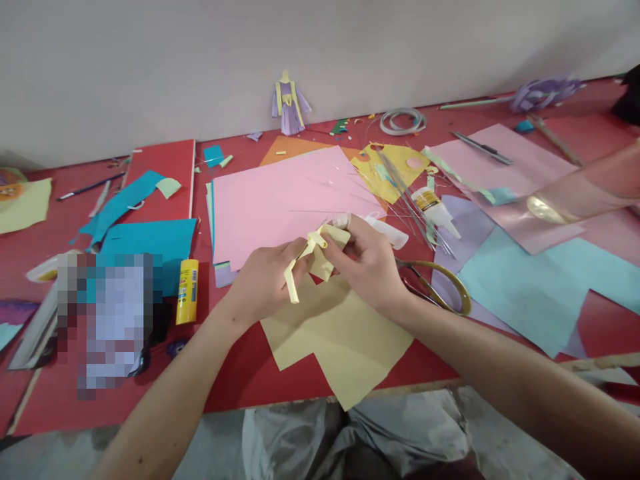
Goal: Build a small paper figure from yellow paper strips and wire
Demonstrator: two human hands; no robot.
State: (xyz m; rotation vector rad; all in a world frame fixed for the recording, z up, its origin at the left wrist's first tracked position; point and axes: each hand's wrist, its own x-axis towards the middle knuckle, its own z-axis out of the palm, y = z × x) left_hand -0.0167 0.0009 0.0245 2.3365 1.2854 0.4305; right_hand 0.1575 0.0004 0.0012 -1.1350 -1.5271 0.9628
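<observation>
Both hands meet above the table's middle around a small folded piece of pale yellow paper with a narrow, loosely looped strip hanging at its left. My left hand is closed on the strip's side, its fingertips partly hidden. With thumb and fingers, my right hand pinches the folded paper from the right. A small white thing shows at its fingertips, too unclear to name. Under the hands lies a larger pale yellow sheet. Green-handled scissors lie beside my right wrist.
Pink sheets lie behind my hands. A glue bottle and thin wires are to their right, a glue stick to the left. A paper doll leans against the wall. A craft knife rests on pink paper.
</observation>
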